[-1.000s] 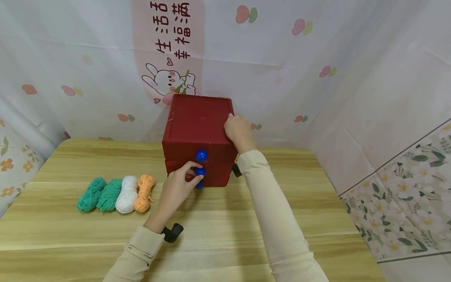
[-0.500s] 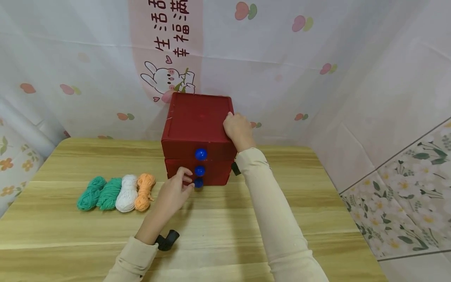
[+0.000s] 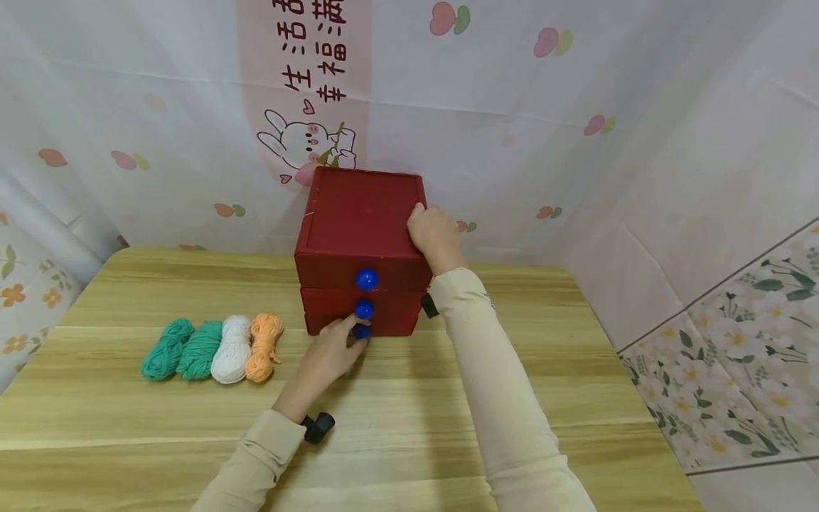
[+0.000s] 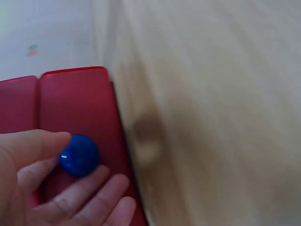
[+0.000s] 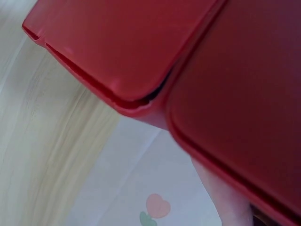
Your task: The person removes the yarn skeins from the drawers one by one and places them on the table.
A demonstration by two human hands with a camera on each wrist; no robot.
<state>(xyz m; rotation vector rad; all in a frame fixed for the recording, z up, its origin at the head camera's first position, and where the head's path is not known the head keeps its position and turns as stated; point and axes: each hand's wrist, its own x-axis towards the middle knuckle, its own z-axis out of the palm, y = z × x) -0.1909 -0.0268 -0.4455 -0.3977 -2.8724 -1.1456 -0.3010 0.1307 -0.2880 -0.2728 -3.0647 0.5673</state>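
A red drawer box [image 3: 367,213] stands at the back of the table, with three round blue knobs in a column down its front. My left hand [image 3: 329,352] has thumb and fingers around the lowest knob [image 3: 362,332], just beneath the middle knob [image 3: 364,308]. Close up in the left wrist view, the blue knob [image 4: 81,157] sits between a fingertip above and the other fingers below. At the box's upper right edge, my right hand [image 3: 435,231] holds on, thumb over the top. Most of its fingers are hidden behind the red side in the right wrist view.
Several yarn skeins lie side by side left of the box: two green [image 3: 200,350], one white [image 3: 232,350] and one orange [image 3: 264,347]. A printed curtain [image 3: 499,142] hangs directly behind the wooden table [image 3: 409,441].
My left hand left the middle knob, drew back slightly to the left, then came down and forward around the lowest one. My right hand stays at the box edge.
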